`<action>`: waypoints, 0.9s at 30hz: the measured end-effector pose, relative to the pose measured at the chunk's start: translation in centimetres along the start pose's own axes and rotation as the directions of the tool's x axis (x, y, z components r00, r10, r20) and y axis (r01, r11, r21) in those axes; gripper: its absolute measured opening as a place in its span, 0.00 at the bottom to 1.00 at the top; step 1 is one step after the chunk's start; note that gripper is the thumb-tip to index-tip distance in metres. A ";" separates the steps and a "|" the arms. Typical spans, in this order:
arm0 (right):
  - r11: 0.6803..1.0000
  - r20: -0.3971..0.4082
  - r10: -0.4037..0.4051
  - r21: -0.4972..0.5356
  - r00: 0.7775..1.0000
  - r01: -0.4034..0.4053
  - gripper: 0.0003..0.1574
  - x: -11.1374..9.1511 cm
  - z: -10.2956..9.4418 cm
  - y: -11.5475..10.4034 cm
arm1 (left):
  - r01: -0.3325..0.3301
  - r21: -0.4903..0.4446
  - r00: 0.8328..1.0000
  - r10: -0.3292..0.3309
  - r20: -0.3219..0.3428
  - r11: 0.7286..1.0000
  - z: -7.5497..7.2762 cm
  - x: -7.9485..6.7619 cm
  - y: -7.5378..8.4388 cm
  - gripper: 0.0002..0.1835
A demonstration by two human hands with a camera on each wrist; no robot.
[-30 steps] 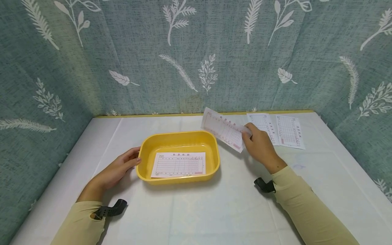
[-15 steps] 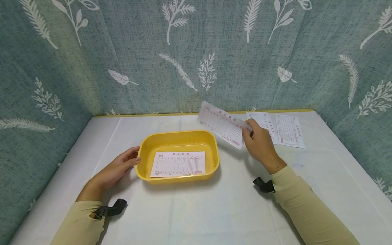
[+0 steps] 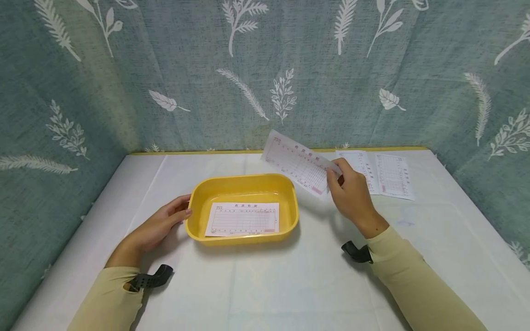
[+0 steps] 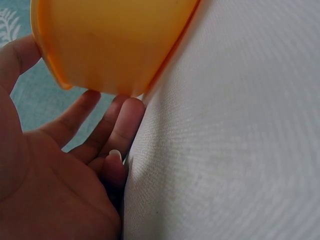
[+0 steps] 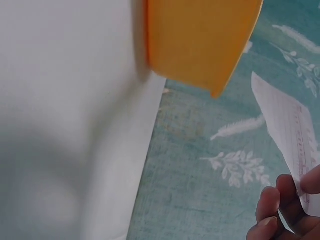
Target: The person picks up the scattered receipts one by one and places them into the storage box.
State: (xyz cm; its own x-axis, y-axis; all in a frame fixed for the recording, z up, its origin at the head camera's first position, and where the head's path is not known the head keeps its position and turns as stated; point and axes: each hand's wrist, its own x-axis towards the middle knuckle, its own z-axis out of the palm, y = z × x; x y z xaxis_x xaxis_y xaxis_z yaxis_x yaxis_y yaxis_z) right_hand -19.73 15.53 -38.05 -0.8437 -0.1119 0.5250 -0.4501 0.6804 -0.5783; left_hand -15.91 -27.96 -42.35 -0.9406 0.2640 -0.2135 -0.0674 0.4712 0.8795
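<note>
A yellow plastic tray [image 3: 232,195] stands on the white cloth, with a printed receipt slip [image 3: 243,220] lying flat inside. At the tray's left end my left hand [image 3: 155,230] holds it, thumb at the rim and fingertips against the outer wall, as the left wrist view shows. My right hand [image 3: 352,195] pinches another receipt slip [image 3: 296,161] by its right end between thumb and fingers. That slip is tilted in the air, beyond and to the right of the tray; in the right wrist view the held slip [image 5: 287,122] bends slightly.
Two more receipt slips, one [image 3: 359,166] partly behind my right hand and one [image 3: 394,177] beside it, lie at the back right. Green leaf-patterned fabric [image 3: 248,82] rises behind the table and along both sides. A black wrist camera sits on each sleeve.
The slip in my right hand has risen and its free end has shifted a little to the left. My left hand stays at the tray, and the tray keeps its place.
</note>
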 end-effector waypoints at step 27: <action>0.991 0.205 -0.073 0.121 0.976 0.049 0.12 -1.9 1.6 -2.8 | 0.010 -0.014 1.000 -0.010 0.003 1.000 0.1 0.3 0.0 0.33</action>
State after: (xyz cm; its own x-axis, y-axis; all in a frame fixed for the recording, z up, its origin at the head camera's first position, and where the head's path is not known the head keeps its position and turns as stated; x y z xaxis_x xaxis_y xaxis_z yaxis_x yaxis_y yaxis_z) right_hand -17.38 12.68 -38.43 -0.8506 -0.3074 0.4266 -0.5228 0.5815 -0.6233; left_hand -16.21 -27.80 -42.47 -0.9388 0.2619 -0.2235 -0.0815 0.4618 0.8832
